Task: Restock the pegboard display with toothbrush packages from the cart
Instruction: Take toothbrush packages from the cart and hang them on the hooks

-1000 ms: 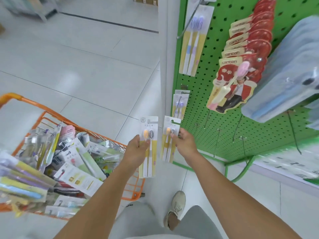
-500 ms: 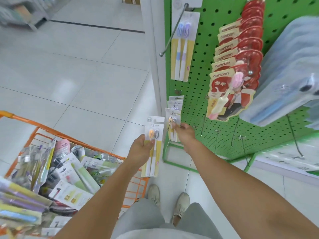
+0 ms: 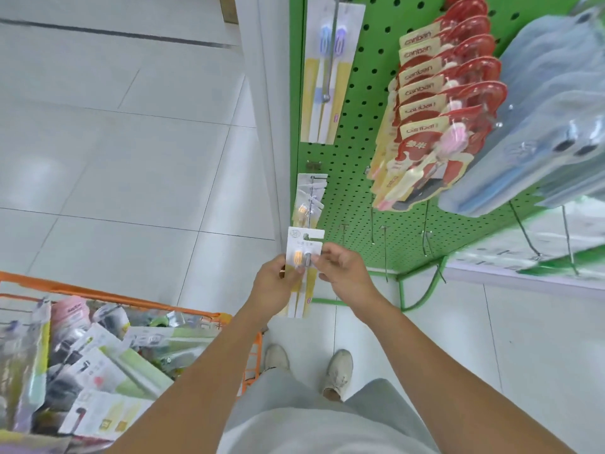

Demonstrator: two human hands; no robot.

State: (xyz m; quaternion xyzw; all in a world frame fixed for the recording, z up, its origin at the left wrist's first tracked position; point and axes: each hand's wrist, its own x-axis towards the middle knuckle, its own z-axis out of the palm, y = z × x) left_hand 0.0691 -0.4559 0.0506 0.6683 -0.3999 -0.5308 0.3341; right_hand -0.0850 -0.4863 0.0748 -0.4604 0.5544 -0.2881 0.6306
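Behind both hands [image 3: 275, 283] [image 3: 343, 273], toothbrush package's [image 3: 302, 247] lower half hides.

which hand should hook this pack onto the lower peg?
Probably right. The right hand pinches the toothbrush pack near its hang hole, on the pegboard side, below the lower peg. The left hand grips the pack's far edge.

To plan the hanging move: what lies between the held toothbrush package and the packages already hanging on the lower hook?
Nothing: in the head view the held toothbrush package sits just below the hanging packages, with only floor behind.
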